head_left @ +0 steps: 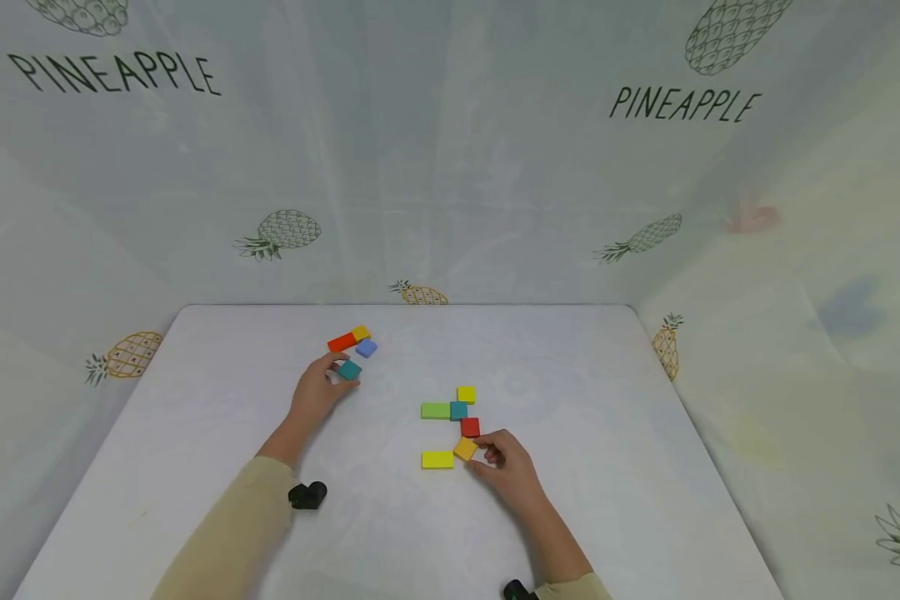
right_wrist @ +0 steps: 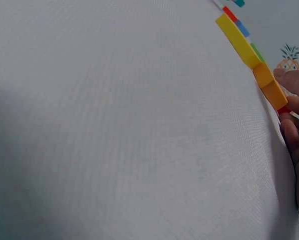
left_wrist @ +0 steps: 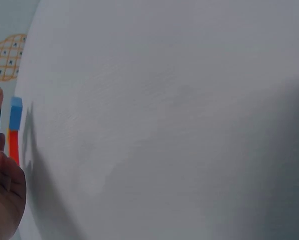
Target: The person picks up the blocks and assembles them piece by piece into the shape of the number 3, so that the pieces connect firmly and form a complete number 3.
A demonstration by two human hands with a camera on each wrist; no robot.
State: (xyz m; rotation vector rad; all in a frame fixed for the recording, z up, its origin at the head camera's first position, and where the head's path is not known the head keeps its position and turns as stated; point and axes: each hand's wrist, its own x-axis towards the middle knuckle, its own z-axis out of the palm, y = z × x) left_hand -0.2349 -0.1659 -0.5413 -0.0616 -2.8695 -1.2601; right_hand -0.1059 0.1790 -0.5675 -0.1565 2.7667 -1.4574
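Pinching orange block (head_left: 465, 449) with right hand (head_left: 513, 475), to that hand's left, askew between red block (head_left: 470, 427) and crosswise yellow bar (head_left: 437, 460), and gripping teal block (head_left: 349, 370) with left hand (head_left: 315, 390) near blue block (head_left: 366, 348).

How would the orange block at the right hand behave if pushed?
The orange block looks rigid, given its straight edges. Its flat faces suggest sliding, not rolling. Pushed left, it may nudge the long yellow block beside it.
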